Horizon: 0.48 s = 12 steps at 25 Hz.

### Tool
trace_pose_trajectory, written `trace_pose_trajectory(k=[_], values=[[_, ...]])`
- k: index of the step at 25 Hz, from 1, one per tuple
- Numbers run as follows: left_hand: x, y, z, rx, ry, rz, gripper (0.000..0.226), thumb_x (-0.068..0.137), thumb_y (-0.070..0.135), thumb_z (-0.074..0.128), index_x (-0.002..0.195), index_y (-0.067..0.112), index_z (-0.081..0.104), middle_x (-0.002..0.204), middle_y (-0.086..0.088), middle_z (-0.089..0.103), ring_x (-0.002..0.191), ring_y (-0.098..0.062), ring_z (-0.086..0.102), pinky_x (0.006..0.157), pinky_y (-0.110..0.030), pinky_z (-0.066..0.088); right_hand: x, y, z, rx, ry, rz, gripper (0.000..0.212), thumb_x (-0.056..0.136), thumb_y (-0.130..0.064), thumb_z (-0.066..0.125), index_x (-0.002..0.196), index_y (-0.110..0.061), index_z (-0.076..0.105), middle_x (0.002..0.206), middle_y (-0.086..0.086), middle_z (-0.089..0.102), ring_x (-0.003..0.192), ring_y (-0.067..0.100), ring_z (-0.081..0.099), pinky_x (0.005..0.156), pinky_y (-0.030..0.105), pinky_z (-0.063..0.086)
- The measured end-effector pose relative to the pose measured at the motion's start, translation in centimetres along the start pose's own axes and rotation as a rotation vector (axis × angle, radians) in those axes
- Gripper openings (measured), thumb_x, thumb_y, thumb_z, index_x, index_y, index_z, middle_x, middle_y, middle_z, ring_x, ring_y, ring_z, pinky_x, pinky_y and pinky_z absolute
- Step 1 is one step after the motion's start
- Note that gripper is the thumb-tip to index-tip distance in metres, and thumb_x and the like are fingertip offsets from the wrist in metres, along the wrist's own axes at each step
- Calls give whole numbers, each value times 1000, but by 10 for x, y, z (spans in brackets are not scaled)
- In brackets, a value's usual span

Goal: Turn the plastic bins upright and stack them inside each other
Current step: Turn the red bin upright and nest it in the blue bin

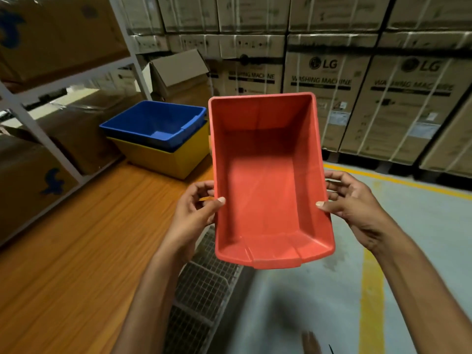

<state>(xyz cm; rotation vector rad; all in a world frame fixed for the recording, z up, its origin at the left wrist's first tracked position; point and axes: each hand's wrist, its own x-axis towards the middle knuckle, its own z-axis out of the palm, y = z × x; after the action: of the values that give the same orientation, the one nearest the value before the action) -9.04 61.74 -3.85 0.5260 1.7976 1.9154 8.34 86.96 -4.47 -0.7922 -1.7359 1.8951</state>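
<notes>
I am holding the red bin (pixel 270 180) in the air, open side facing me, above the edge of the wooden worktop (pixel 76 251) and the grey floor (pixel 319 302). My left hand (pixel 196 213) is pinching its left wall, thumb inside the rim; my right hand (pixel 352 200) is pinching the right wall the same way. On the worktop to the left, well apart, the blue bin (pixel 155 123) is sitting upright, nested inside the yellow bin (pixel 166 159).
</notes>
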Motion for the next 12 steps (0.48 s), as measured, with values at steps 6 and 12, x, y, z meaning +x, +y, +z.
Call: trace_pose_trajectory(k=[6,12], values=[[91,21,48,64,116,12,32,91,0,68,122,6,64,109,-12,67,91,-19,66,67,-27,56,123,-29,-23,13,-36,-14,61,72,30,55,107,-17,67,106,8,71,88,20,66,71,35,54],[176,42,90,93,274,8,26,91,-2,64,109,17,65,94,-4,64,80,-16,61,62,-26,50,243,-86,-41,-48,-228,13,58,75,31,54,110,-14,62,98,11,70,76,15,67,58,29,57]])
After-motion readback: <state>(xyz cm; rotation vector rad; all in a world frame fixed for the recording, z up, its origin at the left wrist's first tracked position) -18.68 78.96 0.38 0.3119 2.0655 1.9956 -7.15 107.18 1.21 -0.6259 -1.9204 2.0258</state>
